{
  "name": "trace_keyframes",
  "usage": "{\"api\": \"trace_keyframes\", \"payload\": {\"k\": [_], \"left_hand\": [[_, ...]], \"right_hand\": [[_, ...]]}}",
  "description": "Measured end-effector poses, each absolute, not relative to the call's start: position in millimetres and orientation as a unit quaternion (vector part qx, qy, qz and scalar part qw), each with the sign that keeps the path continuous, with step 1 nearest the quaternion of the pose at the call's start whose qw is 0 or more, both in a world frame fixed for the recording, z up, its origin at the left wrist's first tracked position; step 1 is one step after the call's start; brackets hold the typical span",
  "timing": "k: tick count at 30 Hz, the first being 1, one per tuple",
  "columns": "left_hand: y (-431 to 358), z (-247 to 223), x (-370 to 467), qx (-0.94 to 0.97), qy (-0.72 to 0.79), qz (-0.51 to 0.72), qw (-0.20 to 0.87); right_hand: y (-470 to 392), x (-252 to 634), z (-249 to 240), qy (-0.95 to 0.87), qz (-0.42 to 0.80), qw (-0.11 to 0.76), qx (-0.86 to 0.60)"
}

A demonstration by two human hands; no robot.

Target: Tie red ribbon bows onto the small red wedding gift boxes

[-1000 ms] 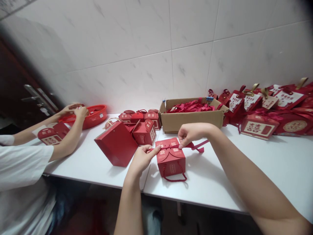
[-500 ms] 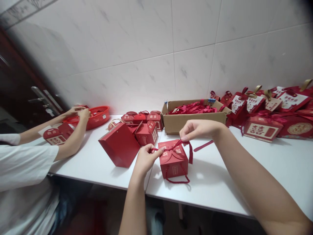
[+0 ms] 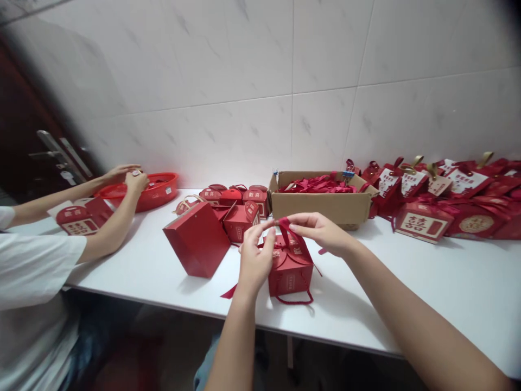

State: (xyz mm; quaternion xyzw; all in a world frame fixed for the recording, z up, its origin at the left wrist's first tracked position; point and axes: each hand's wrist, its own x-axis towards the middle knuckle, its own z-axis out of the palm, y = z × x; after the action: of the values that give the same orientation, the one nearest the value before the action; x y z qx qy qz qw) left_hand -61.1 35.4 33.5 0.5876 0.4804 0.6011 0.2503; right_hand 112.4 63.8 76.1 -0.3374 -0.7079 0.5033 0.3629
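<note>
A small red gift box stands near the front edge of the white table, a twisted cord handle hanging down its front. Above its lid a red ribbon is raised in a loop. My right hand pinches the ribbon at the top of the loop. Close beside it on the left, my left hand has its fingers bent toward the same ribbon; fingers and thumb close on it. One ribbon tail sticks out left of my left wrist.
A cardboard box of ribbons stands behind. Left of my hands are a large red box and smaller boxes. Finished-looking red boxes crowd the right. At far left, a person's hands work over a red basin.
Both my hands have come together above the box lid, and the ribbon now rises in a loop. The view has shifted slightly. The other person's hands are still by the basin.
</note>
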Motion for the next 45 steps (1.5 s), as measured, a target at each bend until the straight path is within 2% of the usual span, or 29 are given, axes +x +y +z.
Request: {"api": "trace_keyframes", "payload": {"k": [2, 14, 17, 22, 28, 36, 41, 45], "left_hand": [[34.5, 36.7, -51.4, 0.585, 0.475, 0.601, 0.267], [36.9, 46.0, -42.3, 0.587, 0.451, 0.643, 0.195], [37.3, 45.4, -50.2, 0.603, 0.452, 0.633, 0.174], [38.2, 35.8, -81.8, 0.572, 0.551, 0.576, 0.193], [32.6, 30.8, -96.3, 0.622, 0.588, 0.413, 0.311], [32.2, 36.5, -93.8, 0.632, 0.566, 0.425, 0.316], [13.1, 52.6, -91.8, 0.664, 0.527, 0.429, 0.314], [-2.7, 62.9, -79.3, 0.689, 0.455, 0.459, 0.328]], "right_hand": [[62.4, 108.9, 71.3, -0.719, 0.493, 0.379, -0.311], [65.5, 103.5, 40.0, -0.741, 0.377, 0.464, -0.305], [60.0, 97.9, 35.3, -0.706, 0.404, 0.491, -0.314], [53.1, 95.2, 30.0, -0.668, 0.468, 0.482, -0.321], [53.0, 99.1, 25.7, -0.668, 0.492, 0.476, -0.292], [53.8, 104.9, 30.2, -0.670, 0.478, 0.446, -0.351], [52.9, 94.7, 34.8, -0.679, 0.361, 0.454, -0.450], [49.4, 96.3, 42.6, -0.769, 0.320, 0.406, -0.376]]}}
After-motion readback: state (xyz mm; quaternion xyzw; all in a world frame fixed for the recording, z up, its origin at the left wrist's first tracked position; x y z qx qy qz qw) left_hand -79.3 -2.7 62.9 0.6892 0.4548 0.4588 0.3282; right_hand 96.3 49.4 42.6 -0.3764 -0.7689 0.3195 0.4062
